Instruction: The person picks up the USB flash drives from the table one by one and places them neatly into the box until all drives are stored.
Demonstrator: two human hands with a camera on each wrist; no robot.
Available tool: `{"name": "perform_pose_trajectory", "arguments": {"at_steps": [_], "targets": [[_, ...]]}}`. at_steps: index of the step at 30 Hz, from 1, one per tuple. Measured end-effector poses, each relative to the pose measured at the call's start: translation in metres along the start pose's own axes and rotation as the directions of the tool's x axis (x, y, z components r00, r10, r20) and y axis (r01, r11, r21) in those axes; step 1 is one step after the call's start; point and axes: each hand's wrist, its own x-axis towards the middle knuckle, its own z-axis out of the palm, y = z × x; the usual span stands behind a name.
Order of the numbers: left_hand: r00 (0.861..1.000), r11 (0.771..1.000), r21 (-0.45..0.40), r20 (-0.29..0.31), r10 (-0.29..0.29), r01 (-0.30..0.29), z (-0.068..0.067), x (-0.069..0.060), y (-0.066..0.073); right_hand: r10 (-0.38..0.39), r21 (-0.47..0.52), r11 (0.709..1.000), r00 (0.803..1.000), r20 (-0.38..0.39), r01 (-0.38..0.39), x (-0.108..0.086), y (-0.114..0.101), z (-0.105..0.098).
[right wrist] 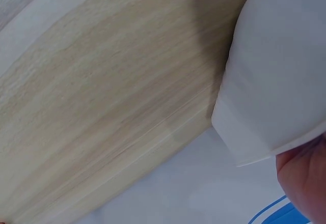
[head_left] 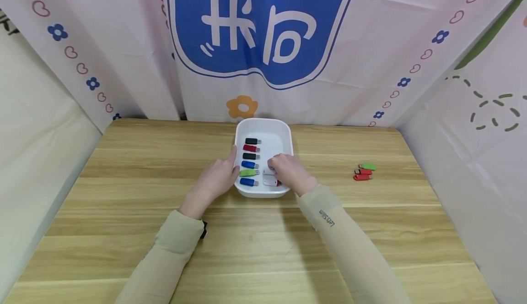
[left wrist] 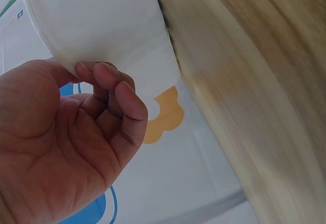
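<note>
Left hand (head_left: 218,174): pinches white box (head_left: 263,194) by its rim
Right hand (head_left: 290,171): inside box, curled over white stick (head_left: 267,172); grip hidden
Stick: probably light, stiff, slick; pinch casing sides

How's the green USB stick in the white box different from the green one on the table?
The boxed green stick lies inside the white box, while the loose green stick is out on the table. In the head view, the boxed green stick's plug points right; the loose green stick's points left. The boxed green stick looks yellower than the loose green stick. Both have metal plugs showing.
</note>
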Motion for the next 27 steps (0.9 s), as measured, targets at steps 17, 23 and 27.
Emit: {"name": "perform_pose_trajectory", "arguments": {"at_steps": [17, 23, 27], "targets": [[1.0, 1.0, 0.003, 0.019, -0.018, 0.018, -0.001, 0.0, 0.001, 0.018, 0.146, 0.989, 0.988, -0.152, 0.004, -0.013, 0.006, -0.018], [0.999, 0.999, 0.002, 0.025, -0.032, 0.032, -0.001, 0.0, 0.001, -0.008, 0.14, 0.989, 0.96, -0.28, 0.049, -0.026, 0.011, -0.026], [0.999, 1.0, 0.007, 0.026, -0.03, 0.03, -0.002, 0.0, 0.001, 0.008, 0.159, 0.986, 0.924, -0.383, 0.057, -0.037, 0.021, -0.03]]}}
